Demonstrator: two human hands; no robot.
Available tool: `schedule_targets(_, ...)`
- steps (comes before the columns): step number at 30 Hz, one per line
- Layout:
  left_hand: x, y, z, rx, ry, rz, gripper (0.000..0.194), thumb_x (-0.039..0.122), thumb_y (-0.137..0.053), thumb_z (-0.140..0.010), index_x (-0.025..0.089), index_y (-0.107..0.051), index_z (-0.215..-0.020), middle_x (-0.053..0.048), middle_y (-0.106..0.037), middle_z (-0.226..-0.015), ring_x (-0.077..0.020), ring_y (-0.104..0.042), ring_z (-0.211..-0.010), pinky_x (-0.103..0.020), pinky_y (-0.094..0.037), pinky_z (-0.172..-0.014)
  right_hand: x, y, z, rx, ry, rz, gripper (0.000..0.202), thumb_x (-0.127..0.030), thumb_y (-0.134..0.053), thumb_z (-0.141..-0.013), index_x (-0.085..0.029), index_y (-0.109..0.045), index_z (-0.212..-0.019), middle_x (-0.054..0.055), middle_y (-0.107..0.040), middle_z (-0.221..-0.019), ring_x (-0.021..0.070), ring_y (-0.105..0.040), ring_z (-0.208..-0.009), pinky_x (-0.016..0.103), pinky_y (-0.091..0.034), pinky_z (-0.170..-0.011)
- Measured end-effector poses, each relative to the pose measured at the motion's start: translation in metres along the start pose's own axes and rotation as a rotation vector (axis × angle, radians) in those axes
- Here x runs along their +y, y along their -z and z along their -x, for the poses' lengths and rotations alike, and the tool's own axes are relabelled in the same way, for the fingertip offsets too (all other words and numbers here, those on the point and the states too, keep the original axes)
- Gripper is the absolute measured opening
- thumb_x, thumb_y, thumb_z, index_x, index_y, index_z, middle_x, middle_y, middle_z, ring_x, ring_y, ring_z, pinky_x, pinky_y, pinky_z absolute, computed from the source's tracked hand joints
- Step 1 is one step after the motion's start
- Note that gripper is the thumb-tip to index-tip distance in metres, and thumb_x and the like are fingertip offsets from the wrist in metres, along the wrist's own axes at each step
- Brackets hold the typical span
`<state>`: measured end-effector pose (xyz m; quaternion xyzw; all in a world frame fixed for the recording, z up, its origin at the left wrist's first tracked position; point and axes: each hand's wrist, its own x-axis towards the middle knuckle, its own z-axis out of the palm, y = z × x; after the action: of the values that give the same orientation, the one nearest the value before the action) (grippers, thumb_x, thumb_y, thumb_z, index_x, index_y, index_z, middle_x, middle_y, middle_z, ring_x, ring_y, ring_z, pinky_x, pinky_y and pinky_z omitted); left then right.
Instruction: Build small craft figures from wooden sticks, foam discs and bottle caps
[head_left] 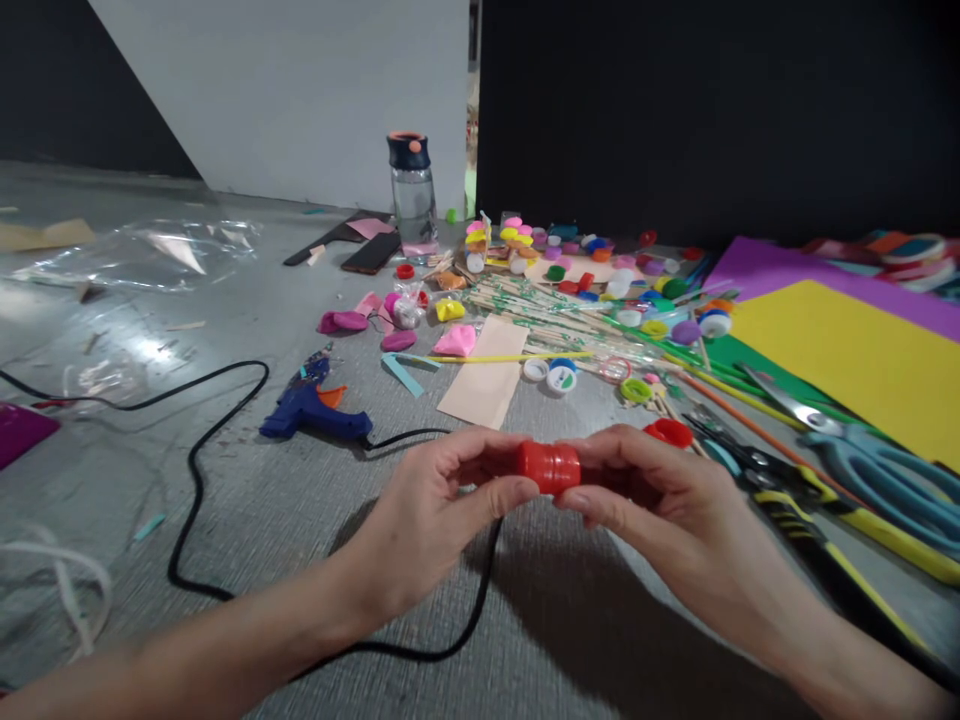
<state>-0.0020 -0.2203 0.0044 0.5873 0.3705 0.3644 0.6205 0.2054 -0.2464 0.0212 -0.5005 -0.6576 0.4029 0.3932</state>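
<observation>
Two red bottle caps (pixel 550 467) are held end to end above the grey table, their rims meeting in the middle. The fingers and thumb of my left hand (pixel 450 500) pinch the left side of the pair. My right hand (pixel 664 500) grips the right side between thumb and fingers. Just behind my right hand lies another red cap (pixel 670 432). A blue glue gun (pixel 315 408) with an orange trigger rests on its side, left of my hands. Its black cord passes behind and below my left hand.
A beige card strip (pixel 484 378), coloured caps and wooden sticks (pixel 532 310) spread behind my hands. Scissors (pixel 885 460), pliers (pixel 810 550) and yellow paper (pixel 847 350) lie to the right. A water bottle (pixel 414 200) stands at the back. Clear plastic (pixel 157 255) lies back left.
</observation>
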Motion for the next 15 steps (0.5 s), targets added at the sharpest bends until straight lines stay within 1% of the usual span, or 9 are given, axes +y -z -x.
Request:
schedule_targets(3,0.0022,0.0024,-0.0003,0.035,-0.081,-0.09,0.043,0.032,-0.074,-0.086,0.026,-0.062,-0.127,-0.003,-0.071,-0.115,-0.0174,-0.067,-0.1,-0.029,-0.054,-0.087,-0.0015,0.0015,-0.0013,-0.012,-0.039,-0.068,0.01,-0.031,-0.072,-0.088,-0.023,-0.069,-0.092,-0.001,-0.073,-0.085,0.0134,-0.067,-0.072,0.022,-0.054,-0.062)
schedule_targets(4,0.0034,0.0031,-0.0003,0.05,-0.123,-0.133,0.044,0.031,-0.075,-0.085,0.027,-0.062,-0.128,-0.002,-0.07,-0.114,-0.0159,-0.066,-0.099,-0.027,-0.054,-0.086,-0.0019,0.0022,-0.0013,-0.022,-0.045,-0.085,0.01,-0.032,-0.072,-0.088,-0.023,-0.069,-0.092,-0.001,-0.072,-0.084,0.0131,-0.067,-0.072,0.021,-0.054,-0.062)
schedule_targets(6,0.0058,0.0039,0.0001,0.064,-0.216,-0.223,0.038,0.029,-0.077,-0.084,0.028,-0.066,-0.121,0.001,-0.069,-0.108,-0.0125,-0.063,-0.093,-0.023,-0.052,-0.083,-0.002,0.0034,-0.0004,-0.047,-0.048,-0.108,0.01,-0.032,-0.07,-0.09,-0.023,-0.07,-0.093,0.0,-0.072,-0.084,0.0126,-0.067,-0.072,0.021,-0.054,-0.061)
schedule_targets(8,0.0074,0.004,0.0008,0.064,-0.276,-0.283,0.027,0.028,-0.076,-0.085,0.028,-0.069,-0.112,0.003,-0.069,-0.102,-0.0103,-0.061,-0.088,-0.02,-0.05,-0.081,-0.0011,0.0042,0.0016,-0.043,-0.04,-0.114,0.015,-0.034,-0.071,-0.09,-0.024,-0.069,-0.101,0.001,-0.074,-0.089,0.0139,-0.069,-0.076,0.022,-0.056,-0.065)
schedule_targets(9,0.0077,0.0038,0.0012,0.065,-0.282,-0.291,0.025,0.028,-0.075,-0.086,0.028,-0.07,-0.11,0.003,-0.069,-0.1,-0.01,-0.061,-0.087,-0.02,-0.05,-0.081,-0.0003,0.0043,0.0029,-0.029,-0.024,-0.104,0.021,-0.034,-0.072,-0.089,-0.025,-0.068,-0.108,0.001,-0.074,-0.094,0.0151,-0.07,-0.081,0.024,-0.057,-0.068)
schedule_targets(11,0.0071,0.003,0.0018,0.072,-0.258,-0.268,0.026,0.028,-0.075,-0.086,0.028,-0.069,-0.111,0.003,-0.07,-0.101,-0.0101,-0.061,-0.088,-0.02,-0.051,-0.081,0.0016,0.0044,0.0051,0.006,0.032,-0.046,0.031,-0.034,-0.074,-0.088,-0.026,-0.066,-0.117,0.002,-0.074,-0.102,0.0174,-0.071,-0.087,0.027,-0.059,-0.073)
schedule_targets(12,0.0064,0.0025,0.0019,0.076,-0.239,-0.246,0.027,0.028,-0.075,-0.086,0.028,-0.069,-0.112,0.003,-0.07,-0.102,-0.0104,-0.062,-0.089,-0.02,-0.051,-0.081,0.0024,0.0043,0.0059,0.018,0.068,-0.006,0.031,-0.033,-0.074,-0.088,-0.027,-0.065,-0.118,0.003,-0.074,-0.103,0.018,-0.071,-0.087,0.028,-0.059,-0.074)
schedule_targets(15,0.004,0.0013,0.0017,0.063,-0.187,-0.161,0.028,0.03,-0.074,-0.087,0.028,-0.068,-0.114,0.002,-0.071,-0.107,-0.0127,-0.065,-0.094,-0.023,-0.053,-0.084,0.0033,0.0041,0.0062,0.028,0.159,0.111,0.02,-0.029,-0.07,-0.091,-0.026,-0.068,-0.111,0.002,-0.074,-0.098,0.017,-0.071,-0.082,0.028,-0.059,-0.071)
